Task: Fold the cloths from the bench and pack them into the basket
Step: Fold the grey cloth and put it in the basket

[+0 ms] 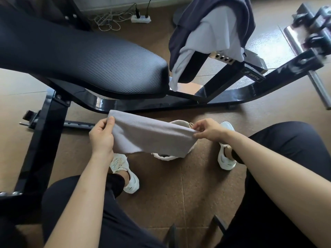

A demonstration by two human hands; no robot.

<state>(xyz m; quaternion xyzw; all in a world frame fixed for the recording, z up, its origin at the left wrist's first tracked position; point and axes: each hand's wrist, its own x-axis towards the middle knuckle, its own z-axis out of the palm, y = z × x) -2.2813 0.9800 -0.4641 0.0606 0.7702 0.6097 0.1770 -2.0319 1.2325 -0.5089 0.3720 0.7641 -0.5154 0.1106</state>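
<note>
A grey cloth [150, 135], folded into a long band, is stretched between my hands above the floor. My left hand [102, 136] pinches its left end with thumb on top. My right hand [207, 130] pinches its right corner. Under the cloth stands a small cream basket [165, 156], mostly hidden, between my feet. On the black padded bench [86, 56] a dark blue cloth [182, 33] and a pale grey cloth [216, 34] hang over the raised part at the upper right.
The bench's black steel frame [179, 101] runs across the floor just beyond the basket. A power strip [140, 18] with tangled cables lies at the back. A weight bar [304, 56] lies at the right. My white shoes [129, 178] flank the basket.
</note>
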